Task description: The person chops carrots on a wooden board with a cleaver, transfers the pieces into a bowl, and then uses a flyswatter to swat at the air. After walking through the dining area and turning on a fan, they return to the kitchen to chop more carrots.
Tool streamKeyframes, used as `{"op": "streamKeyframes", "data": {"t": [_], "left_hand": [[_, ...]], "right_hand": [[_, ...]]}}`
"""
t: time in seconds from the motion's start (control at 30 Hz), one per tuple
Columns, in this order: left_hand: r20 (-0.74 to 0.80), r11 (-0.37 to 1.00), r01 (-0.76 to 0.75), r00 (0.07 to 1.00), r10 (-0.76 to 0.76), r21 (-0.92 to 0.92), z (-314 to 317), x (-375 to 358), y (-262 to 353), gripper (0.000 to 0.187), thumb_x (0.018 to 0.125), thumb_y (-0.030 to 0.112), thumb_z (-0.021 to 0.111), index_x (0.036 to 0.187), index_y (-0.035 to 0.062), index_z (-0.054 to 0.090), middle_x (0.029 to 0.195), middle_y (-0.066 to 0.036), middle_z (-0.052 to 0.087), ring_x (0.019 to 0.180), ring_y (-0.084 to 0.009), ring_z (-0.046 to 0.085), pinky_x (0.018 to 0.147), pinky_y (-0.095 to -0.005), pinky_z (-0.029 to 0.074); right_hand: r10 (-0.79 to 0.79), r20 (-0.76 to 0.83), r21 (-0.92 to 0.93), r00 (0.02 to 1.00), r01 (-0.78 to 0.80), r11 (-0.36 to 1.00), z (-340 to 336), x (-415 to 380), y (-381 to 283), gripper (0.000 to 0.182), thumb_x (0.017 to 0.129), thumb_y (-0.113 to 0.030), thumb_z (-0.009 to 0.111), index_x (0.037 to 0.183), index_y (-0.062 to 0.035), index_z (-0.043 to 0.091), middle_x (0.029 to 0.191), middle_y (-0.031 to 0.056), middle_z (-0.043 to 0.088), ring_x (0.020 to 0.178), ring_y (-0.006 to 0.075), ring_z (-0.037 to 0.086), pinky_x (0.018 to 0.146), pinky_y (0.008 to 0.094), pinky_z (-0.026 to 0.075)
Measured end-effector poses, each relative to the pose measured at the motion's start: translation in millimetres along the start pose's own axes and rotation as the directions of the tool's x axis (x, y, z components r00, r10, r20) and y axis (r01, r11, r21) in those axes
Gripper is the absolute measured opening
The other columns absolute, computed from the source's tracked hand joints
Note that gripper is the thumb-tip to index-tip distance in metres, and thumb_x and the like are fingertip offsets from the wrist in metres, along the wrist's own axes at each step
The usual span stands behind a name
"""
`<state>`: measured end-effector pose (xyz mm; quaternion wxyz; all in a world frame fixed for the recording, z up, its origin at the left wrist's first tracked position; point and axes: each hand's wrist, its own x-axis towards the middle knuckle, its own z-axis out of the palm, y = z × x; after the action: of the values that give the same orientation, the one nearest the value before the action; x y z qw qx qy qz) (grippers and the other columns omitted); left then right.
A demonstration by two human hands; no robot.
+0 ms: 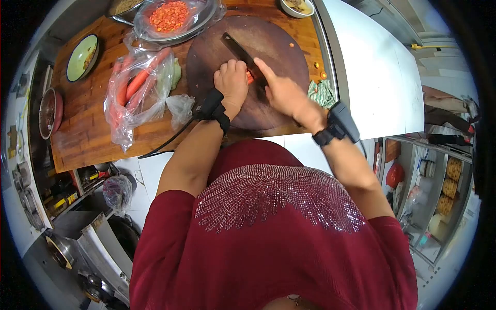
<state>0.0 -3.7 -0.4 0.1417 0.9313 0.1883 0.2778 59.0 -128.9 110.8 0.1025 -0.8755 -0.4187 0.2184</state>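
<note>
My right hand (283, 92) grips a kitchen knife (235, 47), index finger stretched along it; its dark blade points away to the upper left. My left hand (231, 81), fingers curled, presses on a piece of carrot (250, 77) beside the blade. Most of that carrot is hidden by the hand and knife. Both lie on a round dark wooden cutting board (212, 39). Left of the board, a clear plastic bag (124, 124) holds whole carrots (139, 85) and something pale green.
Diced carrot (169, 16) fills a plastic-lined metal bowl (178, 39) behind the board. A green bowl (82, 58) and a reddish bowl (57, 113) stand far left. A crumpled green-and-white cloth (321, 93) and carrot bits (323, 75) lie right; a white bowl (305, 12) sits behind.
</note>
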Motion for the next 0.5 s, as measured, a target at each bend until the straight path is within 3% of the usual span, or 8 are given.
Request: {"op": "streamKeyframes", "data": {"t": [0.07, 0.1, 0.17, 0.23, 0.27, 0.37, 0.4, 0.5], "left_hand": [[0.001, 1.000, 0.031, 1.000, -0.031, 0.001, -1, 0, 3, 0.008, 0.078, 0.016, 0.053, 0.084, 0.0130, 0.051, 0.085, -0.005, 0.052, 0.084, -0.0252, 0.053, 0.070, -0.0388, 0.042], [0.001, 1.000, 0.027, 1.000, -0.027, -0.001, -1, 1, 3, 0.008, 0.078, 0.016, 0.053, 0.084, 0.0130, 0.051, 0.085, -0.005, 0.052, 0.084, -0.0252, 0.053, 0.070, -0.0388, 0.042], [-0.031, 0.999, 0.038, 0.999, -0.038, -0.023, 0, 0, 2, 0.008, 0.078, 0.016, 0.053, 0.084, 0.0119, 0.051, 0.084, -0.007, 0.052, 0.084, -0.0264, 0.053, 0.070, -0.0396, 0.041], [-0.009, 0.998, 0.059, 0.998, -0.059, -0.010, 1, 1, 2, 0.009, 0.077, 0.015, 0.053, 0.085, 0.0114, 0.051, 0.084, -0.007, 0.052, 0.083, -0.0272, 0.052, 0.071, -0.0399, 0.041], [0.018, 0.997, 0.080, 0.997, -0.080, 0.000, 1, 0, 2, 0.009, 0.077, 0.014, 0.054, 0.085, 0.0109, 0.051, 0.084, -0.008, 0.052, 0.082, -0.0280, 0.052, 0.071, -0.0403, 0.041], [0.019, 0.997, 0.061, 0.998, -0.060, -0.045, -5, 0, 4, 0.010, 0.077, 0.013, 0.053, 0.085, 0.0102, 0.049, 0.085, -0.008, 0.051, 0.083, -0.0289, 0.051, 0.072, -0.0409, 0.041], [0.025, 0.997, 0.053, 0.998, -0.052, -0.050, -4, -2, 5, 0.010, 0.077, 0.013, 0.053, 0.085, 0.0102, 0.049, 0.085, -0.008, 0.051, 0.083, -0.0289, 0.051, 0.072, -0.0409, 0.041], [0.000, 0.996, 0.071, 0.997, -0.071, -0.050, 0, 0, 3, 0.009, 0.077, 0.011, 0.052, 0.085, 0.0100, 0.048, 0.086, -0.009, 0.051, 0.084, -0.0299, 0.050, 0.072, -0.0411, 0.040]], "right_hand": [[-0.165, -0.058, 0.042, 0.985, 0.167, 0.985, -10, 8, 8, 0.071, 0.079, -0.004, 0.048, 0.140, -0.0197, 0.015, 0.078, 0.0273, 0.060, 0.071, 0.0436, 0.058, 0.068, 0.0495, 0.046], [-0.162, -0.061, 0.043, 0.985, 0.165, 0.985, -19, 6, 1, 0.071, 0.079, -0.004, 0.048, 0.140, -0.0197, 0.015, 0.078, 0.0273, 0.060, 0.071, 0.0436, 0.058, 0.068, 0.0495, 0.046], [0.016, 0.124, 0.149, 0.992, -0.034, 0.988, -36, -1, -22, 0.071, 0.079, -0.004, 0.049, 0.140, -0.0189, 0.015, 0.080, 0.0284, 0.060, 0.072, 0.0439, 0.058, 0.069, 0.0501, 0.046], [0.010, -0.005, 0.048, 1.000, -0.010, 0.999, -1, -5, -16, 0.070, 0.077, -0.005, 0.047, 0.139, -0.0194, 0.019, 0.088, 0.0277, 0.060, 0.080, 0.0423, 0.059, 0.071, 0.0486, 0.046], [0.076, 0.015, 0.010, 0.997, -0.076, 0.997, 11, -7, -15, 0.070, 0.077, -0.005, 0.047, 0.139, -0.0195, 0.019, 0.087, 0.0279, 0.060, 0.079, 0.0424, 0.059, 0.071, 0.0487, 0.046], [0.039, 0.048, 0.005, 0.998, -0.039, 0.999, -4, -2, -11, 0.069, 0.077, -0.004, 0.046, 0.139, -0.0205, 0.020, 0.089, 0.0285, 0.059, 0.081, 0.0421, 0.059, 0.072, 0.0487, 0.046], [-0.057, 0.015, 0.060, 0.998, 0.056, 0.997, -11, 2, -8, 0.071, 0.079, -0.006, 0.049, 0.140, -0.0238, 0.016, 0.082, 0.0285, 0.059, 0.074, 0.0435, 0.058, 0.070, 0.0491, 0.046], [-0.045, 0.022, 0.087, 0.999, 0.043, 0.995, -21, 4, -14, 0.071, 0.079, -0.006, 0.050, 0.140, -0.0228, 0.017, 0.081, 0.0286, 0.059, 0.073, 0.0432, 0.058, 0.069, 0.0493, 0.046]]}}
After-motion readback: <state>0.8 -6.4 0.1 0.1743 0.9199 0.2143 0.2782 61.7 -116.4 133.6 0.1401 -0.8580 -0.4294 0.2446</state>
